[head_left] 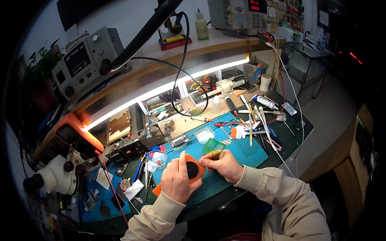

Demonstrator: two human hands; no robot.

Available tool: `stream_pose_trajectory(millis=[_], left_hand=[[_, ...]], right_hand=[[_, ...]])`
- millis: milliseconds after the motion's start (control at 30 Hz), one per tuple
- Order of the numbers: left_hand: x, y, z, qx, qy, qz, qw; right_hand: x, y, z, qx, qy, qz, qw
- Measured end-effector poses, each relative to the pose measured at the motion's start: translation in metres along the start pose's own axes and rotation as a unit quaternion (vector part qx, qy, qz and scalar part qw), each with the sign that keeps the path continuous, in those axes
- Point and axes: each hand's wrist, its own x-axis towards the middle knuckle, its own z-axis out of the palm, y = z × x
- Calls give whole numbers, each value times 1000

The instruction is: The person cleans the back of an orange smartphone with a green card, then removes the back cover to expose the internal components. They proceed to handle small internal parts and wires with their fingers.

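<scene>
My left hand (178, 180) is closed on an orange device (193, 170) with a black face, tilted over the blue silicone mat (229, 168). My right hand (227, 166) pinches a thin green translucent card (213, 149) between thumb and fingers, just right of the orange device and touching or very near its corner. Beyond both hands sit a clear plastic tray (204, 134) and a small metal part in a clear box (179, 141).
An orange multimeter (74, 135) and a microscope (54, 174) stand at the left. Scattered tools and cables (261, 130) cover the right of the bench. A lit shelf (225, 48) with instruments runs along the back; a black arm (140, 32) hangs overhead.
</scene>
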Motion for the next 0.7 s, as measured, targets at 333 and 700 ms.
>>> stream_pose_trajectory(millis=[333, 700], left_hand=[[-6, 2, 0, 18, -13, 29, 999], [-4, 6, 0, 3, -9, 15, 1000]], right_hand=[[-4, 1, 5, -17, -3, -29, 999], [0, 4, 2, 25, 3, -13, 1000]])
